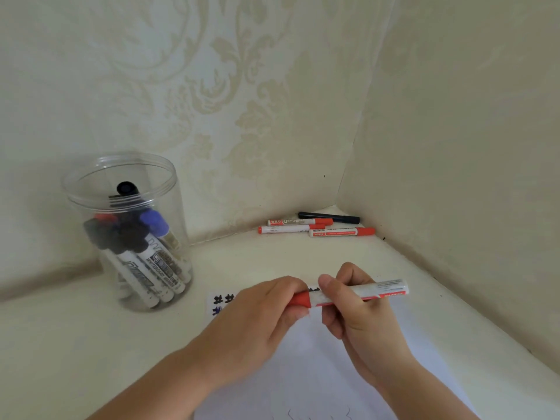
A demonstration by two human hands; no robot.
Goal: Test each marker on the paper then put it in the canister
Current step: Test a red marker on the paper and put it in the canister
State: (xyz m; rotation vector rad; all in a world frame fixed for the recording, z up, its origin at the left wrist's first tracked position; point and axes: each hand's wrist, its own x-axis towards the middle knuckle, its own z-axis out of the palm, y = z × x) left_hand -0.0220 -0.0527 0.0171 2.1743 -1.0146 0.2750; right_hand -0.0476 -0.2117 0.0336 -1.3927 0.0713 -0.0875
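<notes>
A red-capped white marker (375,291) lies level between my two hands, above the white paper (318,368). My left hand (257,316) grips its red cap (300,299). My right hand (353,301) holds the white barrel, whose tail end sticks out to the right. Dark scribbles (222,301) mark the paper's far left corner. The clear canister (127,228) stands at the left, open at the top, with several black, blue and red markers inside. Three red-capped markers (306,228) and a black one (328,217) lie in the far corner.
The pale table (75,344) sits in a corner, with patterned wallpaper on the back wall (242,101) and the right wall (469,147). The loose markers lie close to both walls.
</notes>
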